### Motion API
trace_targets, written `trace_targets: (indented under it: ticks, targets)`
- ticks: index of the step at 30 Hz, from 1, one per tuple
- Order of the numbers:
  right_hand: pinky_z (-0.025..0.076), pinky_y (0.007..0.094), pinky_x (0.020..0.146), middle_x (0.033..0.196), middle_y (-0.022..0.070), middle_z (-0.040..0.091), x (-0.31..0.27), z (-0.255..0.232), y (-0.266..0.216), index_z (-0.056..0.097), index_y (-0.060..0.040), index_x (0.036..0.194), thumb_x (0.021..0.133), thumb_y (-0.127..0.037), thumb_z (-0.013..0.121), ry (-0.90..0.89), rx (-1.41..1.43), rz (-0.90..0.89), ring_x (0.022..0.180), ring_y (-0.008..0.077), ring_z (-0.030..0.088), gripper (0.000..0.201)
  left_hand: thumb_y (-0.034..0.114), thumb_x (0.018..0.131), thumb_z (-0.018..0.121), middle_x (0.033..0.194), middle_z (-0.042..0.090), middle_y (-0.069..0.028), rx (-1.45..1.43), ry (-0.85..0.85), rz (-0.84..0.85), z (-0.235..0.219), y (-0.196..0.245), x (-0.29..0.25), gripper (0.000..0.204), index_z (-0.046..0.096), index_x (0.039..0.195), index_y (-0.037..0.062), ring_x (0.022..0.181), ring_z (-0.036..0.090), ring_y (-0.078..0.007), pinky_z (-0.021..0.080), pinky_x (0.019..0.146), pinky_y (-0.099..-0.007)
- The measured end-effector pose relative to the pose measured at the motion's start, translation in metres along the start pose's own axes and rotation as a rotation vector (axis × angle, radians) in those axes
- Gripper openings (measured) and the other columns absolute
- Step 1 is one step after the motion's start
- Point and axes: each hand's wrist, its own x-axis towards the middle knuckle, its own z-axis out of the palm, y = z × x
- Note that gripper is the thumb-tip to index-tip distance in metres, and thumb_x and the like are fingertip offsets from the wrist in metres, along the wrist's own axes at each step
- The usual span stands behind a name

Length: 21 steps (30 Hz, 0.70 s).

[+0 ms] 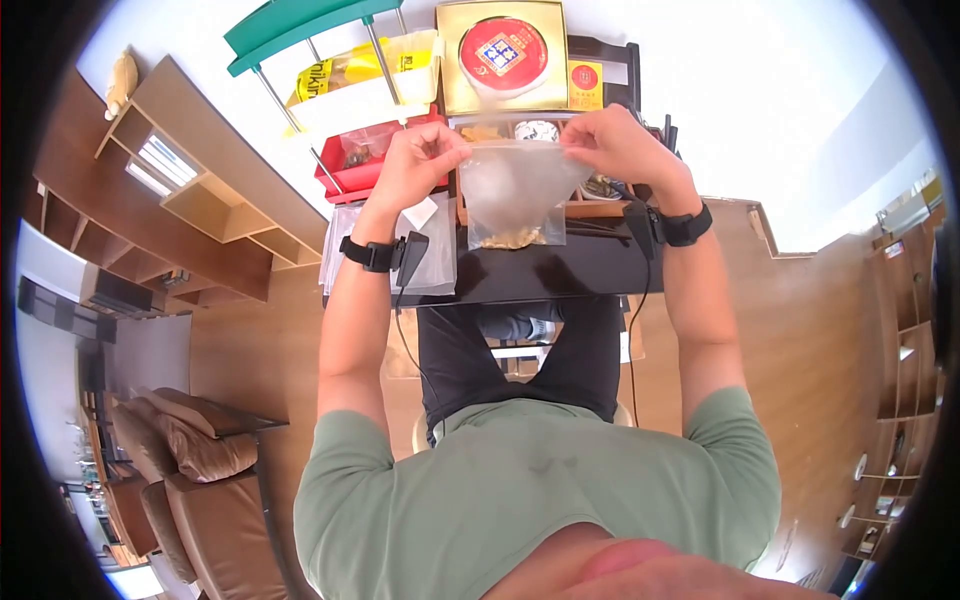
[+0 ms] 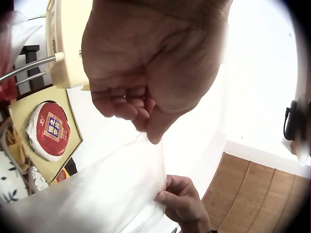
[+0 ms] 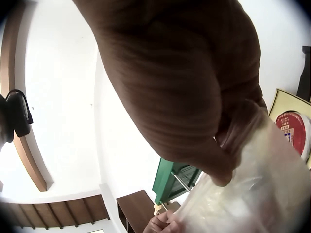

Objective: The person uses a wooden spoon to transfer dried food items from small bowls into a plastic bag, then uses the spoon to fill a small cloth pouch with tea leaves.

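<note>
Both hands hold up a translucent plastic bag (image 1: 520, 180) by its top edge, one at each end. My left hand (image 1: 415, 165) pinches the left corner between thumb and fingers; the left wrist view shows the bag (image 2: 121, 184) hanging from that pinch. At the opposite corner, my right hand (image 1: 625, 150) pinches the edge, and in the right wrist view the film (image 3: 262, 179) bunches at its thumb. Below the held bag, a clear bag with small yellowish pieces (image 1: 515, 238) shows at the dark table (image 1: 540, 275), its upper part covered by the held bag.
Flat clear bags (image 1: 435, 270) lie at the table's left. Behind them are a red bin (image 1: 345, 180) and a green-topped rack (image 1: 300, 30) with a yellow package (image 1: 370, 70). A gold box (image 1: 550, 95) with a round red-labelled cake stands at the back, beyond a compartment tray (image 1: 585, 210).
</note>
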Motion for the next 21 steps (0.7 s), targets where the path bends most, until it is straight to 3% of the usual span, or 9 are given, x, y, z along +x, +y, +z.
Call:
trace_targets:
  ticks: [8,15,17,18,19,21]
  targets:
    - [0.047,0.0271,0.060,0.065,0.0055,0.063,-0.008,-0.003,0.003,0.068,0.0018,0.082,0.083,-0.008,0.071,0.101,0.137,0.090,0.061,0.0103,0.055,0.010,0.009,0.094,0.072,0.088,0.067,0.0036,-0.103,-0.077,-0.062,-0.002,-0.006,0.005,0.011,0.070,0.100,-0.0003,0.078,0.058,-0.0028,0.048,0.070,-0.0206]
    - [0.044,0.0252,0.059,0.063,0.0009,0.058,-0.018,0.020,0.035,0.066,0.0014,0.079,0.083,-0.009,0.071,0.204,0.327,0.107,0.061,0.0062,0.051,0.012,0.009,0.095,0.071,0.086,0.066,0.0039,-0.137,-0.075,-0.053,0.004,-0.004,0.006,0.009,0.069,0.097,-0.0001,0.077,0.057,-0.0030,0.048,0.069,-0.0209]
    - [0.044,0.0211,0.061,0.073,-0.0055,0.063,-0.023,0.022,0.045,0.069,-0.0002,0.084,0.086,-0.006,0.073,0.171,0.394,0.150,0.067,0.0020,0.053,0.008,0.008,0.095,0.071,0.085,0.065,0.0042,-0.015,-0.058,-0.051,0.003,-0.001,0.007,0.008,0.068,0.095,0.0004,0.077,0.057,-0.0031,0.047,0.069,-0.0205]
    - [0.044,0.0210,0.061,0.072,-0.0054,0.063,-0.026,0.023,0.047,0.070,-0.0003,0.085,0.086,-0.007,0.074,0.210,0.301,0.086,0.067,0.0015,0.052,0.008,0.007,0.095,0.071,0.086,0.065,0.0044,-0.032,-0.069,-0.088,0.002,0.001,0.008,0.007,0.067,0.095,0.0010,0.077,0.056,-0.0029,0.047,0.070,-0.0203]
    - [0.044,0.0208,0.060,0.072,-0.0057,0.062,-0.029,0.018,0.036,0.069,-0.0003,0.084,0.086,-0.008,0.075,0.210,0.242,0.147,0.067,0.0013,0.051,0.010,0.006,0.094,0.071,0.085,0.064,0.0049,-0.056,-0.071,-0.089,0.002,0.000,0.009,0.006,0.067,0.094,0.0012,0.078,0.056,-0.0025,0.047,0.069,-0.0201]
    - [0.044,0.0209,0.060,0.072,-0.0061,0.061,-0.033,0.019,0.036,0.069,-0.0007,0.083,0.086,-0.010,0.075,0.250,0.287,0.115,0.067,0.0012,0.051,0.012,0.005,0.093,0.072,0.086,0.064,0.0051,-0.134,-0.090,-0.060,0.001,-0.010,0.012,0.006,0.067,0.095,0.0020,0.078,0.057,-0.0027,0.047,0.069,-0.0205]
